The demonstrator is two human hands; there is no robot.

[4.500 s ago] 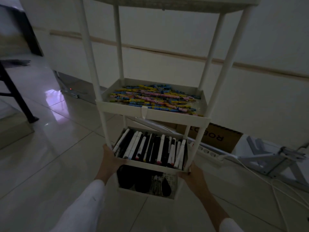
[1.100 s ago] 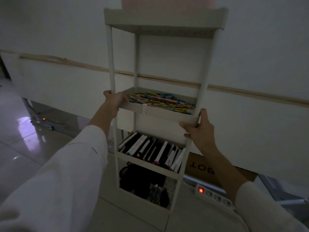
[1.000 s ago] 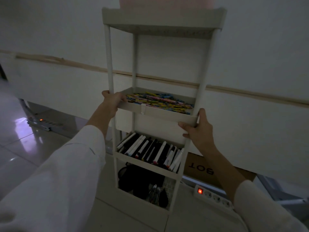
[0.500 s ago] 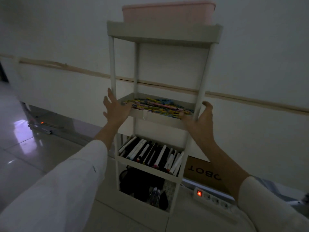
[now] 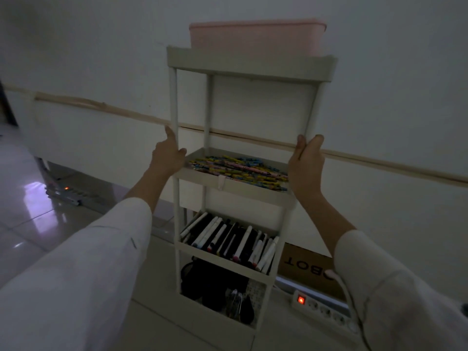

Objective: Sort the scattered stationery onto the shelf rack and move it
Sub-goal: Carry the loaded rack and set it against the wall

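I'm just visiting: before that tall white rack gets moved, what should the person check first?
1. Left hand grips the front left post of the tall white plastic shelf rack: ok.
2. Right hand grips the front right post: ok.
3. Pink plastic box sits level on the top tier: ok; whether it is fastened, cannot tell.
4. Coloured pencils and black-and-white markers lie inside their trays: ok.
5. White power strip with a lit red switch lies on the floor beside the rack's right side: not ok, may snag.
6. Rack's feet: cannot tell.
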